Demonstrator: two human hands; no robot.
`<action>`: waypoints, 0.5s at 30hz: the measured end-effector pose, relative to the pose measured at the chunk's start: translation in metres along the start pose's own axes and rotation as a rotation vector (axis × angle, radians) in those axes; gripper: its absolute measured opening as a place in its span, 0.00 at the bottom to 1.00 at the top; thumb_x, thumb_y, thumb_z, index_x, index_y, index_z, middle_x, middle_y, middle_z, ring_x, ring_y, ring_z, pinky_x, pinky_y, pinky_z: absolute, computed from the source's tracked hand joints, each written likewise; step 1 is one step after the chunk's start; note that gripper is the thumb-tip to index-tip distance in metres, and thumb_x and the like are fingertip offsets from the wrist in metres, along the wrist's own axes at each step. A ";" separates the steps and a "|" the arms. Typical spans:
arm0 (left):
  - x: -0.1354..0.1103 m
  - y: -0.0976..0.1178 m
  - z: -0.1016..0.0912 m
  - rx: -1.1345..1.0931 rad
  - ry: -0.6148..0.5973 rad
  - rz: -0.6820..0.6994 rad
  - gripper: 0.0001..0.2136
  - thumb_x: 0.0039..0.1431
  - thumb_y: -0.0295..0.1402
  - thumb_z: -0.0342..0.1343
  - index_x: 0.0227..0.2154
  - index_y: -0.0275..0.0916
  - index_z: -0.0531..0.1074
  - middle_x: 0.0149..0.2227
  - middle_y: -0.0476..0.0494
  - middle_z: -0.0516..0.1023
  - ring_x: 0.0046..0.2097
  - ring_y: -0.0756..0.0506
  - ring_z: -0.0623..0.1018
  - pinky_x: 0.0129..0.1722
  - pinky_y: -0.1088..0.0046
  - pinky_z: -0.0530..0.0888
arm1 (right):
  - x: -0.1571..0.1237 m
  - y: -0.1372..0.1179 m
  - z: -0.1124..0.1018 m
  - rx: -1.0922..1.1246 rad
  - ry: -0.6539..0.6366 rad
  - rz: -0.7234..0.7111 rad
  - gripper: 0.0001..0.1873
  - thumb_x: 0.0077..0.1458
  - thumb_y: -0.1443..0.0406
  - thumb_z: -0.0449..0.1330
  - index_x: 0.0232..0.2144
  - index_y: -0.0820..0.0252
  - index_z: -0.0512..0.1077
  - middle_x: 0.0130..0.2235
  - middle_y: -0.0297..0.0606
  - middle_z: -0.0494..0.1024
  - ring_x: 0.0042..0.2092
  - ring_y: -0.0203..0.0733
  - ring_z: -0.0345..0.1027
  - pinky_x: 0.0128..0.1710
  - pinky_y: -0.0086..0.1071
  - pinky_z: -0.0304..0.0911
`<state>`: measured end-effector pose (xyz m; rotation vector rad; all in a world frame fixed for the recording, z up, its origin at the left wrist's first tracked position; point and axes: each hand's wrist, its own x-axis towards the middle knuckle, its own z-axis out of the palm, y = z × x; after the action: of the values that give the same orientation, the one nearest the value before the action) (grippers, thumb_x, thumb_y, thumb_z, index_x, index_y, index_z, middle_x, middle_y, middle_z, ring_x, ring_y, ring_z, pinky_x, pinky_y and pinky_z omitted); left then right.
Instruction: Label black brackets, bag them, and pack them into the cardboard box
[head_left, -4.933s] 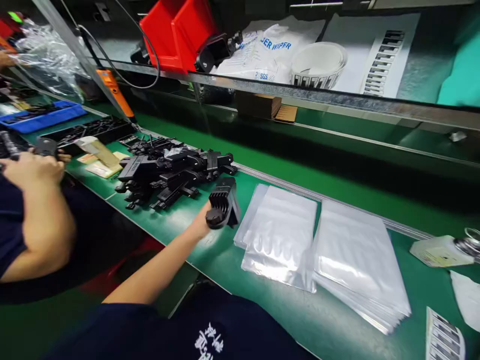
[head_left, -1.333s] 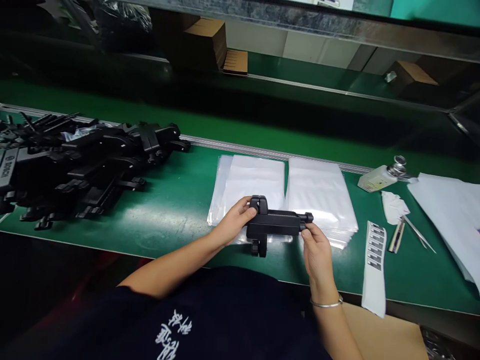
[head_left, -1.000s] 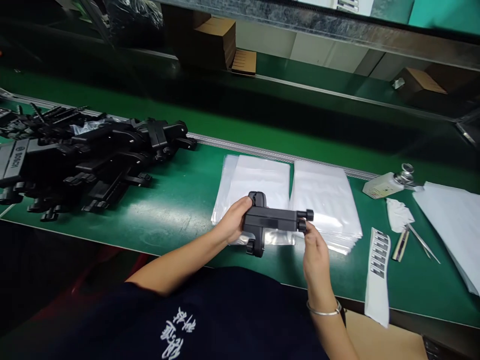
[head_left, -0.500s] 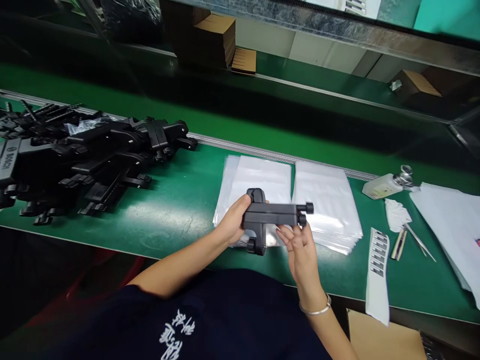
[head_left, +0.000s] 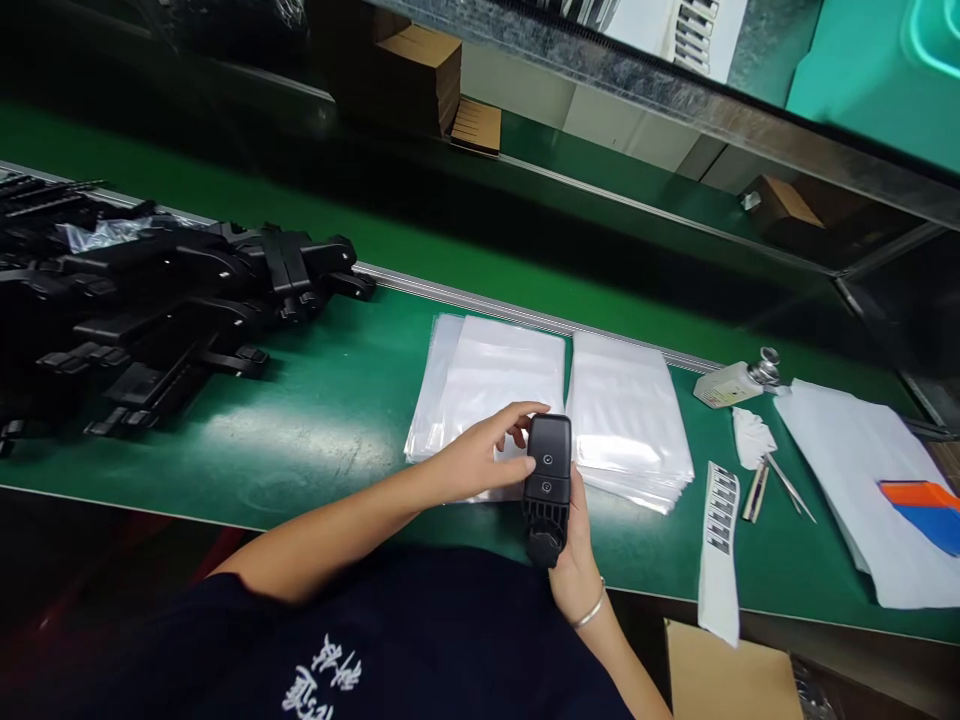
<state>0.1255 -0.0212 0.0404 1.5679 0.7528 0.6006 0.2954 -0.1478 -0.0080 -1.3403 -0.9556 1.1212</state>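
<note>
A black plastic clamp-like device is held end-on above the table, its narrow face with two small round marks turned up towards me. A dark round knob sits at its lower end. My left hand is at its left side, thumb against the face and fingers curled over the top edge. From the right and below, my right hand grips it, with most of its fingers hidden behind. Beneath and behind the hands lie two stacks of clear plastic bags, a left stack and a right stack.
Several similar black devices are heaped on the left of the green table. To the right are a white bottle, crumpled tissue, tweezers, a label strip and white sheets. A metal-edged shelf crosses above.
The device has been turned from lying lengthwise to showing its narrow marked face. My right hand has moved in from its knobbed end to grip its lower right side. The view has shifted right.
</note>
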 end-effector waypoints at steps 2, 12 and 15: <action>0.005 0.001 0.001 -0.069 0.045 -0.026 0.19 0.58 0.36 0.51 0.53 0.41 0.65 0.42 0.43 0.73 0.42 0.44 0.72 0.43 0.67 0.68 | -0.004 -0.001 0.000 -0.023 -0.001 -0.016 0.32 0.50 0.57 0.66 0.58 0.47 0.65 0.61 0.30 0.68 0.68 0.49 0.48 0.65 0.44 0.54; -0.011 -0.001 -0.013 -0.020 -0.074 0.065 0.38 0.53 0.39 0.63 0.65 0.46 0.53 0.57 0.37 0.70 0.55 0.36 0.72 0.54 0.60 0.68 | 0.040 0.014 0.012 0.551 0.086 0.180 0.21 0.50 0.47 0.63 0.41 0.51 0.75 0.43 0.34 0.81 0.48 0.41 0.74 0.48 0.35 0.72; -0.025 -0.004 -0.019 0.049 -0.098 0.154 0.35 0.51 0.33 0.65 0.63 0.47 0.60 0.60 0.39 0.68 0.58 0.34 0.71 0.59 0.59 0.64 | 0.039 0.010 -0.002 0.567 0.078 0.150 0.24 0.38 0.52 0.73 0.39 0.51 0.76 0.43 0.35 0.81 0.41 0.41 0.76 0.36 0.31 0.75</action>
<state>0.0945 -0.0276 0.0400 1.6990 0.5809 0.6162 0.3056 -0.1112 -0.0220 -0.9877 -0.4319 1.3197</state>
